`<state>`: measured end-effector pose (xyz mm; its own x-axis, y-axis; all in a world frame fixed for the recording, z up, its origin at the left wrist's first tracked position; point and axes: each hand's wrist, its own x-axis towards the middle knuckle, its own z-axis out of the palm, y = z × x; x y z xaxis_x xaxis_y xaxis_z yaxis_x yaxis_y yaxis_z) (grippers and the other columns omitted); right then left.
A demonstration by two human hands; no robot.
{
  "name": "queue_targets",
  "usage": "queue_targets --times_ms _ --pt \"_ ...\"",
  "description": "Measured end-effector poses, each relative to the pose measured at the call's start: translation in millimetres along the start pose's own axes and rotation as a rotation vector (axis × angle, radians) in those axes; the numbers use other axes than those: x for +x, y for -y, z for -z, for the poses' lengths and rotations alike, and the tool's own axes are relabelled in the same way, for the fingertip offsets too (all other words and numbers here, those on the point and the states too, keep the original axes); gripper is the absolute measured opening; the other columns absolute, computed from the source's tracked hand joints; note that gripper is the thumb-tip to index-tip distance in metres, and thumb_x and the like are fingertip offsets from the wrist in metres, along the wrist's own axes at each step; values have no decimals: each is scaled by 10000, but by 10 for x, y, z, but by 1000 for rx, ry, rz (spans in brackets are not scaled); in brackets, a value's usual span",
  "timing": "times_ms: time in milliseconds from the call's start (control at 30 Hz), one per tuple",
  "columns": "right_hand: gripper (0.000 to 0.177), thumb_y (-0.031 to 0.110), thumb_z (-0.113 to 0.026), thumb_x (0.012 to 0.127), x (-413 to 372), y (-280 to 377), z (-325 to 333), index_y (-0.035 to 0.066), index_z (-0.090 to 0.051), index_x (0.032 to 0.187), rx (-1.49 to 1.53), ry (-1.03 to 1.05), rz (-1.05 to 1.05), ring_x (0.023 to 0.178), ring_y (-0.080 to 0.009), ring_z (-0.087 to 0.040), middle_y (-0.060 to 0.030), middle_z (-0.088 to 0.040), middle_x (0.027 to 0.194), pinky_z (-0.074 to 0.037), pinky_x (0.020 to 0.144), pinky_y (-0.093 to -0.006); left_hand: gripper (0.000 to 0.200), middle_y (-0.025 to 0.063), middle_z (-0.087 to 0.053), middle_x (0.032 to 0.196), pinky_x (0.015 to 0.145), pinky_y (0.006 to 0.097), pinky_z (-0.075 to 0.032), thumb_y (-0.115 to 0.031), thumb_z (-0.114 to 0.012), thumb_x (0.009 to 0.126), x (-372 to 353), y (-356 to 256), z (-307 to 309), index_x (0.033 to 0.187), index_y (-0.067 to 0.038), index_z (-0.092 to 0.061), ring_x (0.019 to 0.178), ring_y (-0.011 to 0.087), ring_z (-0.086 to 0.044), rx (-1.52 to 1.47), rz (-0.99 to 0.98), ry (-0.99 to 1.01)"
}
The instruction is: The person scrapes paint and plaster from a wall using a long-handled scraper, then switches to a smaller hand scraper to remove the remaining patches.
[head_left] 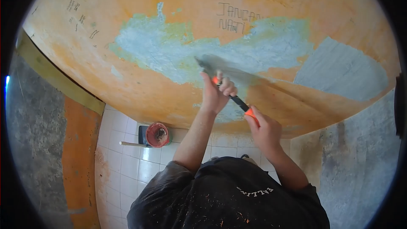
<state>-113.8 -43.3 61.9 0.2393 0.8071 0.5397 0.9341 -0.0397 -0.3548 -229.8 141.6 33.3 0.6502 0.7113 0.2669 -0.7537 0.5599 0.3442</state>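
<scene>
A long scraper [238, 101] with a black shaft and orange grips slants across the middle of the view. My left hand [215, 95] is wrapped round its upper part, just behind the blade. Lower and to the right, my right hand [265, 130] holds the orange handle end. The dark blade [204, 64] is at the wall, over a pale blue patch [169, 48] where the orange paint [157, 85] is gone. Whether the blade touches the surface is hard to tell. A shadow falls to its right.
A red bucket [157, 135] with residue inside stands on the white tiled floor [148, 170], beside a dark dustpan [143, 135] with a pale handle. A smooth grey patch [342, 70] is on the wall at right. Bare grey walls stand at both sides.
</scene>
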Motion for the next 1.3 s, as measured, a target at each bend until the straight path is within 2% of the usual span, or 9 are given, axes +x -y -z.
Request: queue_targets --times_ms 233,333,433,500,600,733,900,1100,1300 --pt "314 278 -693 897 -110 -2 -18 100 -690 1156 118 24 -40 565 -289 -633 -119 -655 679 -474 510 -363 595 -50 -297 598 600 301 -315 -720 -241 950 -87 95 -114 902 -173 -469 553 113 -311 14 -9 -114" --pt "312 241 -642 934 -362 -225 51 60 -669 1187 351 41 -80 544 -242 -625 -129 -651 719 -470 517 -354 581 -38 -309 620 604 309 -328 -708 -226 960 -206 296 -277 921 -173 -450 564 123 -326 61 26 -127" --pt "388 215 -590 970 -677 -438 208 44 -569 1317 603 219 -140 504 -160 -562 -103 -619 759 -445 481 -311 549 -31 -307 633 615 316 -342 -676 -198 981 -352 513 -376 937 -176 -420 573 130 -336 133 143 -141" --pt "475 229 -553 1000 -791 -495 398 59 -435 1428 1297 611 -719 483 -87 -471 -57 -560 773 -393 436 -253 549 -31 -307 634 617 318 -346 -673 -194 983 -399 641 -313 936 -176 -422 572 130 -340 81 183 -126" --pt "491 238 -517 1020 -847 -507 540 75 -368 1458 1404 593 -824 459 -66 -424 -40 -542 780 -341 412 -210 540 -32 -303 633 612 316 -353 -655 -177 994 -380 787 -336 963 -175 -424 571 125 -350 45 225 -138" --pt "490 255 -494 1030 -833 -621 449 101 -344 1470 1396 601 -794 423 -76 -401 -68 -541 747 -324 394 -227 468 -24 -325 661 581 301 -348 -609 -205 1017 -283 848 -532 1020 -192 -416 548 107 -332 129 164 -122" --pt "493 329 -501 1034 -595 -729 404 74 -406 1445 1340 652 -810 455 -50 -385 13 -436 626 -317 399 -213 415 -11 -352 692 556 284 -339 -577 -231 1031 -95 907 -584 1032 -204 -412 528 95 -317 228 47 -236" --pt "466 364 -496 1031 -484 -939 348 86 -452 1403 1228 644 -718 412 -57 -351 11 -412 584 -306 383 -211 421 -7 -358 688 550 279 -333 -577 -228 1032 11 982 -508 1017 -198 -410 526 95 -320 220 -12 -284" --pt "459 313 -501 1036 -433 -1052 330 29 -477 1396 1181 645 -641 476 -29 -371 54 -411 637 -309 411 -202 437 -10 -344 673 540 278 -325 -597 -231 1023 38 1019 -474 1014 -199 -411 509 94 -306 193 -36 -293"
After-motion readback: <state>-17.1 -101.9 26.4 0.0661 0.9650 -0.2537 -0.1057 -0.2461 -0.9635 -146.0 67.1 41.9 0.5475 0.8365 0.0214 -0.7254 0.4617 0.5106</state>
